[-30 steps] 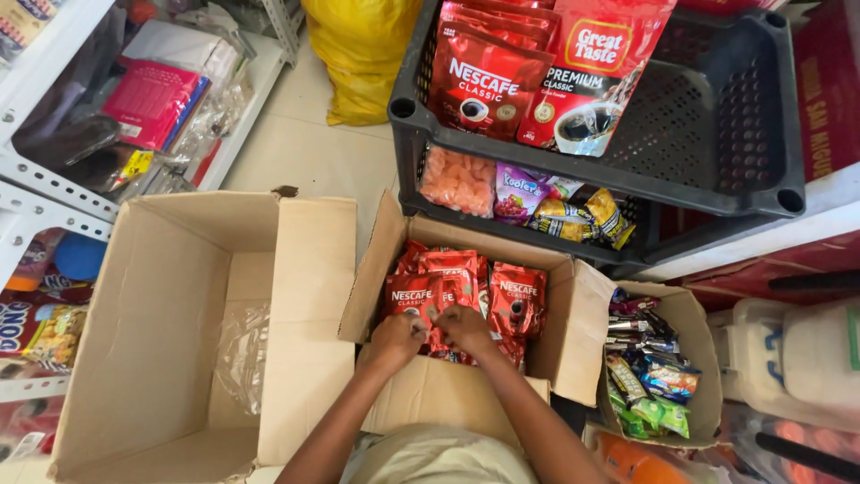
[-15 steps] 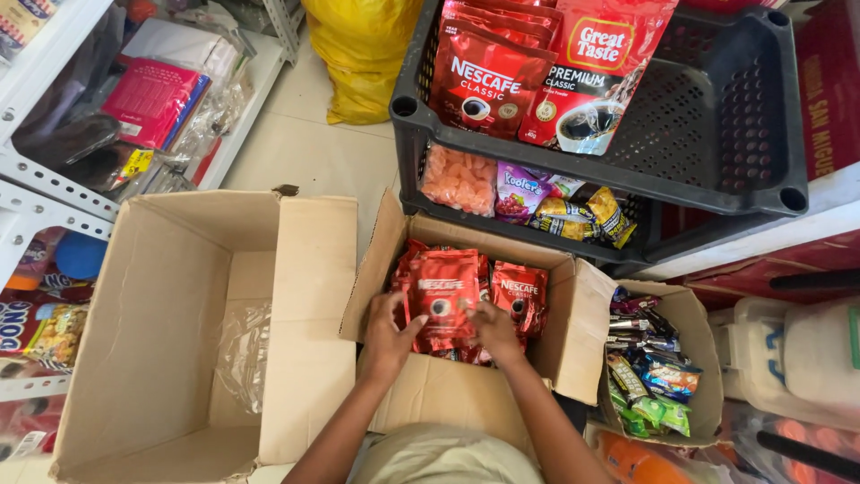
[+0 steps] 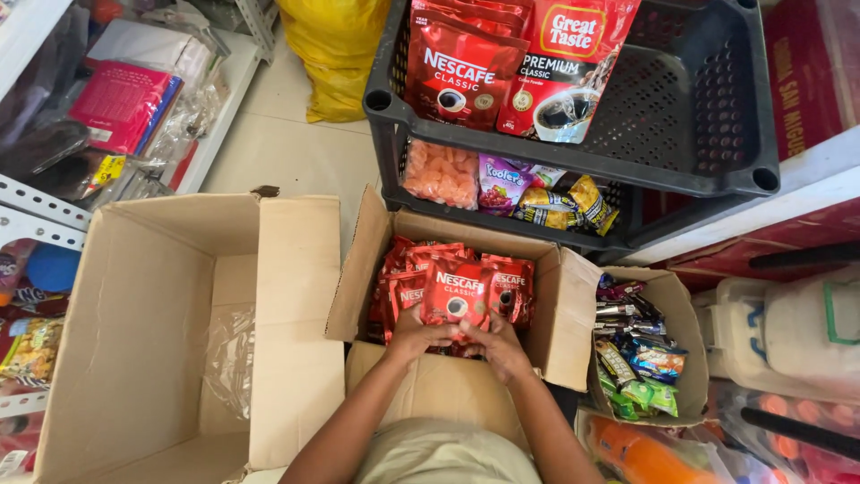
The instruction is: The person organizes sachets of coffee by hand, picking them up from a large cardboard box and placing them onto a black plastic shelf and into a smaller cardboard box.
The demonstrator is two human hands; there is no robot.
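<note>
1. Overhead, a black plastic crate rack [image 3: 717,170] stands beyond the boxes; its upper tier carries large red coffee pouches [image 3: 515,63], and its lower tier carries snack packets [image 3: 502,184]. A yellow sack [image 3: 336,54] lies on the floor to the left of the rack.
2. Left of the person, a large empty cardboard box [image 3: 134,332] stands open, with a clear plastic sheet [image 3: 233,358] inside it. Its right flap lies just beside the middle box.
3. Directly in front of the person, the middle cardboard box [image 3: 560,314] stands open and contains a tight upright row of small red coffee packets [image 3: 412,264]. Its raised flaps flank both forearms.
4. Right of that box, a smaller carton [image 3: 685,332] holds mixed sachets and wrapped sweets [image 3: 636,358].
5. A red coffee pouch [image 3: 457,294] stands upright at the front of the row, inside the middle box, raised slightly above its neighbours.
6. The left hand [image 3: 414,333] clasps the lower left edge of the pouch, fingers curled on it.
7. The right hand [image 3: 499,345] clasps the lower right edge, so the pouch sits between and just above both hands.
</note>
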